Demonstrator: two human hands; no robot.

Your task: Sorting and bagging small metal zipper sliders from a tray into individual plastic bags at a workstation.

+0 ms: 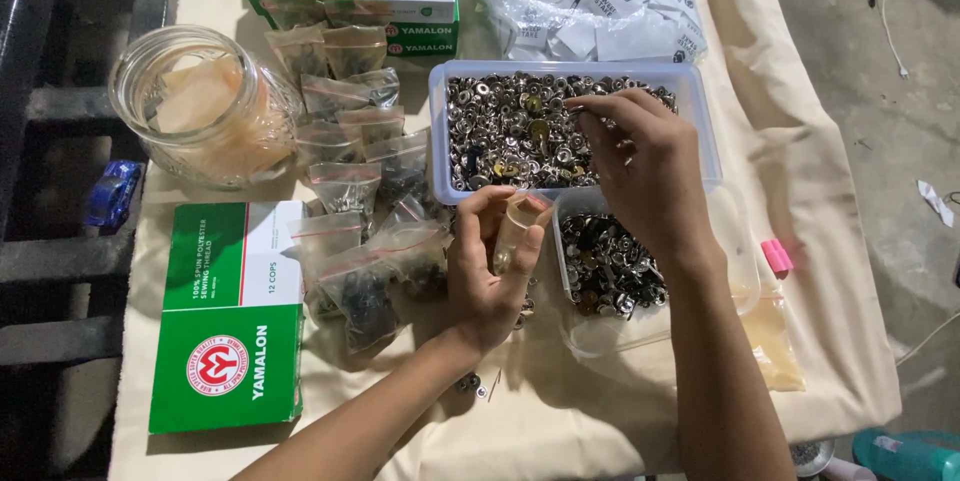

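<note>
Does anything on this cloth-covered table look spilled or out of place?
A few small silver metal snap fasteners lie loose on the beige cloth near the left wrist, outside the clear plastic tubs. The big clear glass jar lies tipped on its side.

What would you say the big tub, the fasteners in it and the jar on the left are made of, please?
The tub looks like translucent plastic: cloudy, thin-walled, with a soft rim. The fasteners appear to be metal, shiny silver with a few brassy ones. The jar seems to be clear glass, judging by its thick glinting rim.
</note>
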